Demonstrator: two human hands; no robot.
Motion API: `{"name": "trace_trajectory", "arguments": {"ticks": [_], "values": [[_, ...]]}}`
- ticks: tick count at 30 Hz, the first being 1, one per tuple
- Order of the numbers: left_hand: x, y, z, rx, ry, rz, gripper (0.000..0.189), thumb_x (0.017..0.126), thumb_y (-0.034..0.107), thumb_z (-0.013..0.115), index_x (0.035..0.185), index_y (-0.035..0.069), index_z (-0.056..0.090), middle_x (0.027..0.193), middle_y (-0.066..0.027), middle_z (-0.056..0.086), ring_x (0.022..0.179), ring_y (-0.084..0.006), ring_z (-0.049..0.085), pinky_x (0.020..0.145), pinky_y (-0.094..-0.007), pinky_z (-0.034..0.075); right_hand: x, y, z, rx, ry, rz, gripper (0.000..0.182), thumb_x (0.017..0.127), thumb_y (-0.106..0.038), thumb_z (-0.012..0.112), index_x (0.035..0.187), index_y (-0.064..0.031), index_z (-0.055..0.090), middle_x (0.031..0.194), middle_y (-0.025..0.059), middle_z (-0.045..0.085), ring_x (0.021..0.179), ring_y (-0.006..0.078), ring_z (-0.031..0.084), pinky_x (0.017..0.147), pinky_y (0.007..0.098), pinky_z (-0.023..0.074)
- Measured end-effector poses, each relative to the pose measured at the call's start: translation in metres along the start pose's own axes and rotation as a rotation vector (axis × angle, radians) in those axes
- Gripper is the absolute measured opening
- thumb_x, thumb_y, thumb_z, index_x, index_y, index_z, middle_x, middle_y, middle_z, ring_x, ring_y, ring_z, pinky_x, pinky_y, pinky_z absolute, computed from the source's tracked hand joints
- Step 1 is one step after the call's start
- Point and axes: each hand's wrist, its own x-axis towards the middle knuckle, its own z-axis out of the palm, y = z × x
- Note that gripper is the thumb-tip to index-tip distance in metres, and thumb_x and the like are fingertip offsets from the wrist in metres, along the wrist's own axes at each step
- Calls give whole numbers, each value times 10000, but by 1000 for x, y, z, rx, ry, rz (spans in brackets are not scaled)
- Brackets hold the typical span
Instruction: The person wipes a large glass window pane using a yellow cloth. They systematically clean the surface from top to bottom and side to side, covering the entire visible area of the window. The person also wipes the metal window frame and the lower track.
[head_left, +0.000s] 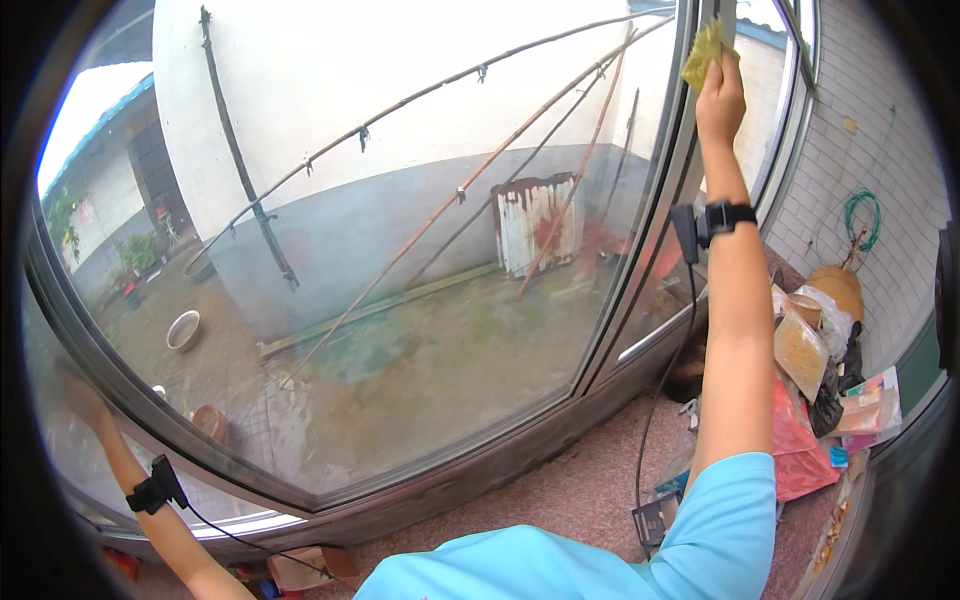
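Observation:
High at the upper right, my right hand (722, 101) grips a crumpled yellow cloth (703, 58) against the upright metal frame (684, 142) of a large window. Far to the left, my left hand (81, 394) is raised by the window's left frame (82, 330). That hand is blurred and dim, so its fingers and anything in them cannot be made out. Between my arms spans the window glass (420, 315), hazy in its lower part. Each forearm wears a black strap, the right wrist strap (724, 222) and the left wrist strap (156, 487), with a cable running down.
Under the window runs a reddish speckled ledge (480, 517). To my right are a red plastic bag (799, 442), a black bag (827, 409) and a woven basket (836, 289). A green hose coil (862, 217) hangs on the tiled wall. An open box (311, 568) sits low left.

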Motion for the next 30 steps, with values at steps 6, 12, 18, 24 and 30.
{"name": "trace_trajectory", "arguments": {"ticks": [6,12,18,24,30], "values": [[8,-41,-13,271,107,228,507,954,367,274,1254,7,468,1215,-142,543,1113,-246,520,947,-298,359,-44,15,43,15,-41,-10,375,935,-218,387,1296,-131,437,1326,249,376,1233,403,346,996,433,321],[-7,28,-9,-27,-15,-26,483,955,352,270,1275,34,443,1171,-141,569,1045,-259,562,897,-305,405,-150,4,-21,32,-149,46,397,941,-139,375,1333,-77,384,1373,248,314,1272,395,300,1042,422,252],[6,13,-26,151,45,5,458,946,343,303,1209,17,488,1118,-153,593,1018,-286,570,879,-327,414,-264,-27,-62,-13,-276,264,428,944,-134,364,1364,-65,327,1402,250,256,1297,395,252,1053,430,224],[24,-42,-17,281,75,195,505,939,380,273,1227,19,478,1148,-171,576,1055,-308,549,906,-353,395,-388,-56,-111,-63,-449,590,460,930,-113,390,1378,-66,296,1403,257,247,1291,403,255,1037,435,262],[11,-21,18,198,-12,118,373,953,244,346,1130,-35,521,1082,-202,574,1008,-317,541,869,-383,404,-382,-102,-110,55,-401,602,431,922,-89,396,1346,-27,350,1401,257,255,1296,401,251,1051,424,231]]}}
